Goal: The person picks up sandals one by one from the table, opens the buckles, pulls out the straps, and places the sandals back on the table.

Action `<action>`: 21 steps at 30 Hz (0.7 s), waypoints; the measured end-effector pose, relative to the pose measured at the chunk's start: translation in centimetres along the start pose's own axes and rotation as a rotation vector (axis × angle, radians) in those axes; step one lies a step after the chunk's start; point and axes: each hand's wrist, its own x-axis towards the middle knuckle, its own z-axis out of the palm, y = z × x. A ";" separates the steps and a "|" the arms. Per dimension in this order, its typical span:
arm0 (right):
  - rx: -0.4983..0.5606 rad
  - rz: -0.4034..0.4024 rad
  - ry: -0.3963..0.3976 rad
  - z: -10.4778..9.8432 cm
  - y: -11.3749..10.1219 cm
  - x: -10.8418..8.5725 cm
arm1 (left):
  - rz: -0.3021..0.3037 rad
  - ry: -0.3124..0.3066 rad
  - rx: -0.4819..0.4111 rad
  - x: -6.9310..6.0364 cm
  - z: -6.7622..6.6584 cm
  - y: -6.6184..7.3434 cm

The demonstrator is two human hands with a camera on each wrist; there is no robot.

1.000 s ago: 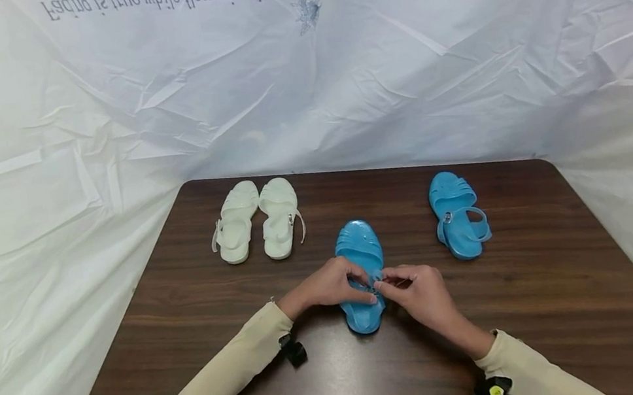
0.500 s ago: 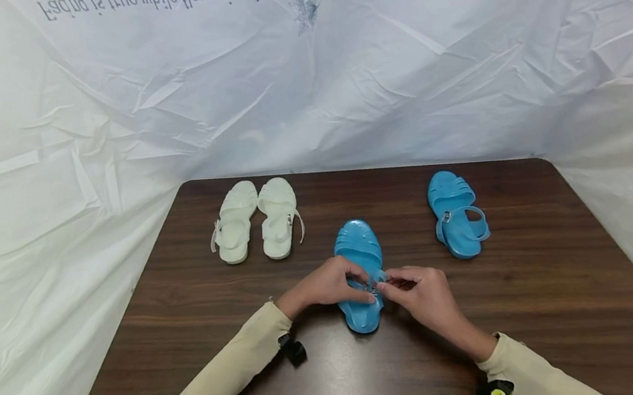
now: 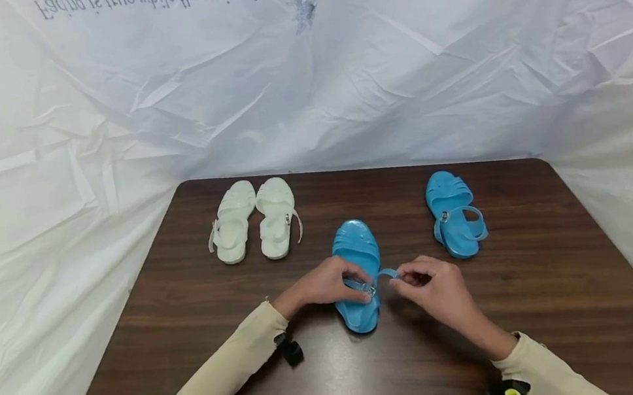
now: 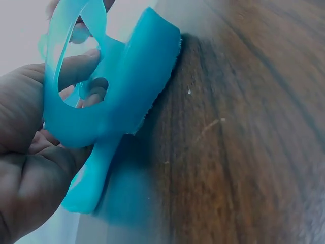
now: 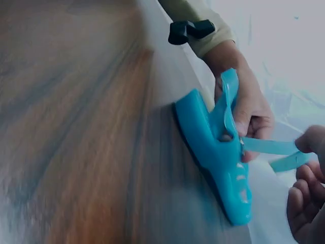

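Observation:
A blue jelly sandal (image 3: 354, 242) lies on the table in the head view, toe pointing away from me. My left hand (image 3: 332, 280) grips it by the ankle strap, thumb and fingers on either side of the metal buckle (image 3: 370, 290). To the right, my right hand (image 3: 437, 288) pinches the strap's free end (image 3: 387, 272), which stretches out from the buckle side. In the right wrist view that strap (image 5: 271, 146) runs between both hands, fairly straight. The left wrist view shows the sandal's heel (image 4: 152, 56) standing on the wood, with my left fingers partly hidden behind the strap.
A second blue sandal (image 3: 455, 230) lies at the back right of the brown table (image 3: 189, 318). Two white sandals (image 3: 236, 201) stand side by side at the back left. A white printed sheet (image 3: 280, 96) hangs behind the table.
My right hand has moved right, drawing the strap end away from the buckle, so more of the strap shows between the hands. The left hand stays on the sandal.

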 end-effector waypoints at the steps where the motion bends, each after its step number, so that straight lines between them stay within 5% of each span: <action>1: -0.003 0.010 -0.014 -0.2 0.1 -0.1 | -0.004 -0.001 -0.007 0.0 0.0 0.0; 13: -0.037 0.187 -0.275 -1.1 1.2 -1.5 | -0.025 0.006 -0.083 -0.3 -0.5 0.3; 21: -0.057 0.213 -0.411 -1.1 1.8 -1.5 | -0.020 0.068 -0.114 -0.9 -0.8 0.2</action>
